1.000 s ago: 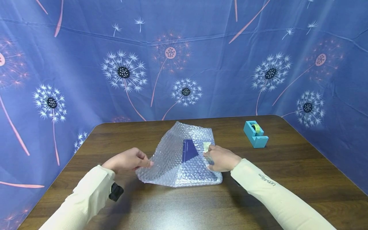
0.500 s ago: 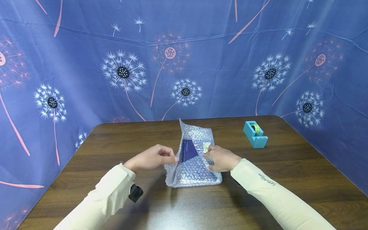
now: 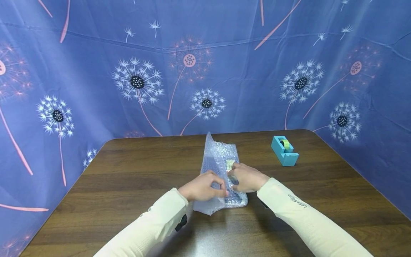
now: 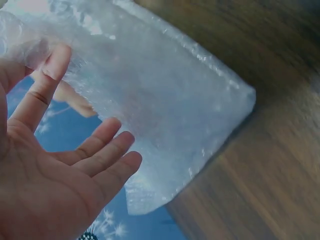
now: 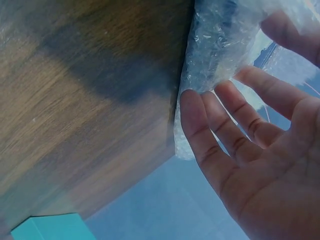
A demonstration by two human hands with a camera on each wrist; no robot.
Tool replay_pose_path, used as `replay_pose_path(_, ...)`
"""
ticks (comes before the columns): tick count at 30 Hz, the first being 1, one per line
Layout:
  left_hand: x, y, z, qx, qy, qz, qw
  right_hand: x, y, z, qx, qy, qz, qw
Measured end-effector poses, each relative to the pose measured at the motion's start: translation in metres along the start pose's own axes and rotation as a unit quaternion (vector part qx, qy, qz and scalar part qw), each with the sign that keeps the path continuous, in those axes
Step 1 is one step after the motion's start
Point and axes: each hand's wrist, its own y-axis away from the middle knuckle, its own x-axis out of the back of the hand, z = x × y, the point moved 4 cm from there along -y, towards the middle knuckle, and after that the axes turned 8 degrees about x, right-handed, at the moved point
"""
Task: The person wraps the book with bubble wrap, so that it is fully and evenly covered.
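A sheet of clear bubble wrap point(image 3: 236, 200) lies folded into a flat packet on the table, its left flap point(image 3: 210, 157) raised and leaning over to the right. My left hand point(image 3: 203, 186) pinches the free edge of that flap between thumb and index finger; in the left wrist view the other fingers point(image 4: 115, 160) spread loose beside the wrap. My right hand point(image 3: 248, 177) presses its fingertips on the right side of the packet, next to a yellowish piece of tape point(image 3: 229, 164). The flap hides the dark blue item inside in the head view.
A turquoise tape dispenser point(image 3: 285, 151) with a yellow roll stands to the right, behind my right forearm. The brown wooden table point(image 3: 141, 164) ends at a blue dandelion-print curtain point(image 3: 244, 89).
My left hand has moved right, carrying the flap up from the left and over the dark blue item, which is now covered. The right hand has stayed in place.
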Motion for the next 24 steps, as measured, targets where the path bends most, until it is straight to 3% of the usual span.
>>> replay_pose_path(16, -0.022, -0.008, 0.009, 0.044, -0.117, 0.008, 0.9922, 0.001, 0.003, 0.003, -0.009, -0.03, 0.038, 0.999)
replay_pose_path(24, -0.025, -0.009, 0.01, 0.061, -0.153, 0.013, 0.9862, 0.002, 0.004, 0.003, 0.002, -0.023, 0.022, 0.999)
